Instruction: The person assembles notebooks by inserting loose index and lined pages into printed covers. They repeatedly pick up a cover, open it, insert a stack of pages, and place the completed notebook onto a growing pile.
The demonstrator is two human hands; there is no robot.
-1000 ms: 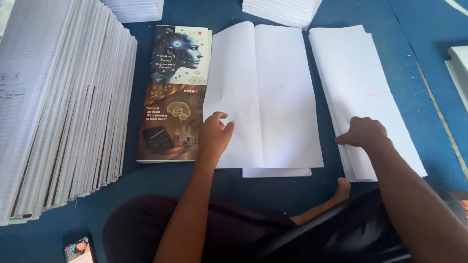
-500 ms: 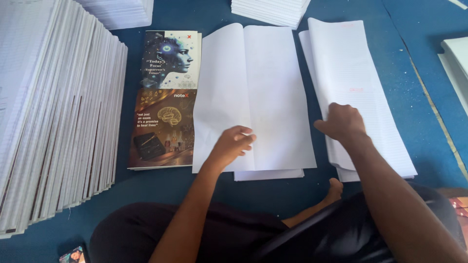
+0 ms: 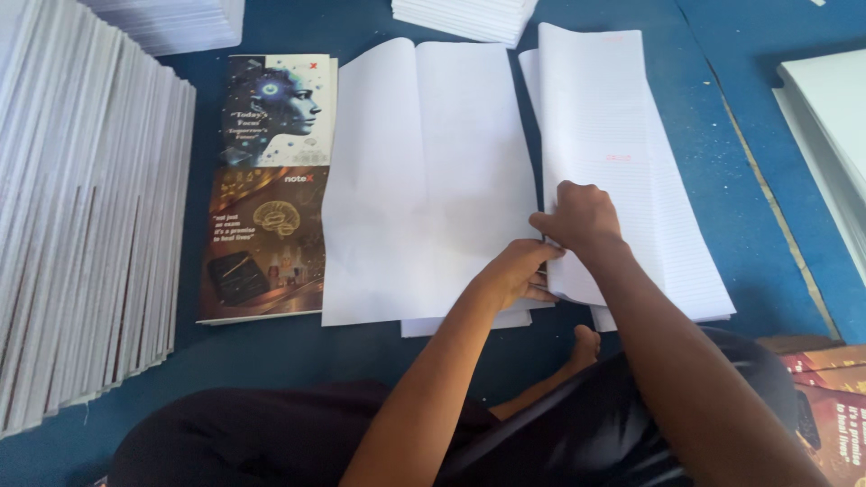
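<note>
A pile of plain white folded sheets (image 3: 424,180) lies in front of me on the blue floor. To its right is a stack of ruled white sheets (image 3: 622,162). My right hand (image 3: 577,216) pinches the near left edge of the top ruled sheets and lifts them off the stack. My left hand (image 3: 519,271) rests on the near right corner of the plain sheets, fingers touching the lifted ruled edge. Left of the plain sheets sits a pile of dark printed covers (image 3: 271,189) showing a face and a brain.
A long row of white paper bundles (image 3: 81,225) fans along the left. More white stacks sit at the top left (image 3: 180,22), top middle (image 3: 469,18) and right edge (image 3: 830,117). Printed covers (image 3: 830,397) lie at the bottom right. My crossed legs fill the foreground.
My left hand slid right from the covers' edge across the plain sheets to their near right corner. My right hand moved left along the ruled stack and raised its top sheets.
</note>
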